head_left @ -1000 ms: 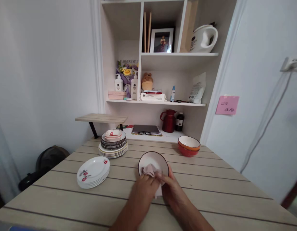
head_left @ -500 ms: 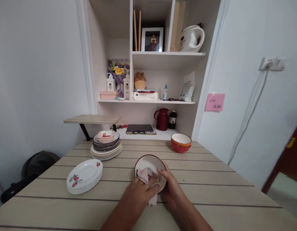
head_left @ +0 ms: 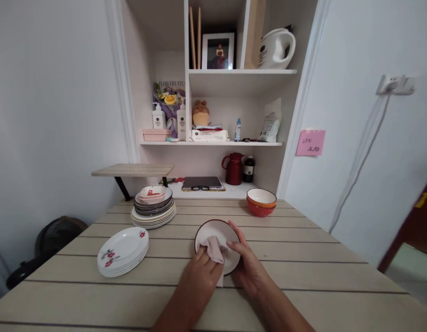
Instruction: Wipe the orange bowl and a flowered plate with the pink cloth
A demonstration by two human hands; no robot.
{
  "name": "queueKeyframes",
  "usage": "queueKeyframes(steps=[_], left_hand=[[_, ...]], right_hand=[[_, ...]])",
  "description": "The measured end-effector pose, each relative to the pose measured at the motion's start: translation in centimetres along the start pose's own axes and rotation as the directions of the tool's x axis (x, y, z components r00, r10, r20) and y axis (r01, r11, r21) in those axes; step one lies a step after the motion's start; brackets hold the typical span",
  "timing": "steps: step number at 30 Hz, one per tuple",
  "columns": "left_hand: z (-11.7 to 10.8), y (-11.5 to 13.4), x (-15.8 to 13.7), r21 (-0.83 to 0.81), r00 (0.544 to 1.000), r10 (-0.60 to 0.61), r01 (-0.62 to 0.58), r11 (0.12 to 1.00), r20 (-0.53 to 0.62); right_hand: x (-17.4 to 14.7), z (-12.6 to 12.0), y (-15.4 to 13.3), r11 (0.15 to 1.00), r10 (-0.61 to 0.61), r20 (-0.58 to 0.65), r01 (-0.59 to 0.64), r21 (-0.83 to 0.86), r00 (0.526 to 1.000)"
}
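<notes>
A white bowl with a dark rim (head_left: 209,229) is tilted toward me over the near middle of the table. My right hand (head_left: 249,263) grips its right side, thumb inside the rim and fingers around the outside. Bunched in my left hand (head_left: 202,273) is a pale pink cloth (head_left: 214,249), pressed against the inside of the bowl. The left fingers are closed around the cloth, and a corner of it hangs below the bowl's near edge. The bowl's underside is hidden.
Flowered white plates (head_left: 125,249) are stacked at the left. Behind them stands a taller stack of plates (head_left: 153,210), topped by small pink dishes (head_left: 153,193). Two nested bowls (head_left: 261,205), orange and red, sit at the back right. A red jug (head_left: 234,169) stands beyond the slatted table (head_left: 303,263).
My left hand and the cloth have shifted within the bowl, with the fingers more bunched now. My right hand keeps its hold on the rim. The view has tilted slightly.
</notes>
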State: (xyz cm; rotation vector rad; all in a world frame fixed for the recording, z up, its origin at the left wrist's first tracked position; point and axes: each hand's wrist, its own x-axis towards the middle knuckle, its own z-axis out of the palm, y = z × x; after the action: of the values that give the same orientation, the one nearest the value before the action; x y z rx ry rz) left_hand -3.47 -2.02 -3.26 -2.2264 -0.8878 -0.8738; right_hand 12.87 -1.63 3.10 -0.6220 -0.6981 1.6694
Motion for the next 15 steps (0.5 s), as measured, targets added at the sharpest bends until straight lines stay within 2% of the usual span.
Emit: queueKeyframes(steps=[5,8,10,12,15], left_hand=[[0.6,2.6,1.6,-0.112,0.972,-0.225,0.216,0.97,-0.073],[1.0,4.4,2.9,-0.24,0.915,-0.396,0.369,0.898,-0.075],[1.2,5.4,3.5,-0.296,0.885,-0.464,0.432,0.852,-0.043],[1.4,5.9,3.5,-0.301,0.888,-0.46,0.443,0.845,0.014],[0.8,4.8,2.5,-0.234,0.947,-0.298,0.319,0.918,0.123]], right_hand=[[-0.2,0.4,0.1,0.999,-0.027,0.076,0.025,0.031,0.997],[-0.4,0.6,0.4,0.999,-0.044,0.109,0.042,0.021,0.993],[-0.4,0.5,0.5,0.998,-0.058,0.098,0.057,0.019,0.993],[-0.4,0.2,0.5,0.998,-0.065,0.07,0.064,0.014,0.995],[-0.1,-0.4,0.3,0.998,-0.061,0.055,0.061,-0.002,0.997]])
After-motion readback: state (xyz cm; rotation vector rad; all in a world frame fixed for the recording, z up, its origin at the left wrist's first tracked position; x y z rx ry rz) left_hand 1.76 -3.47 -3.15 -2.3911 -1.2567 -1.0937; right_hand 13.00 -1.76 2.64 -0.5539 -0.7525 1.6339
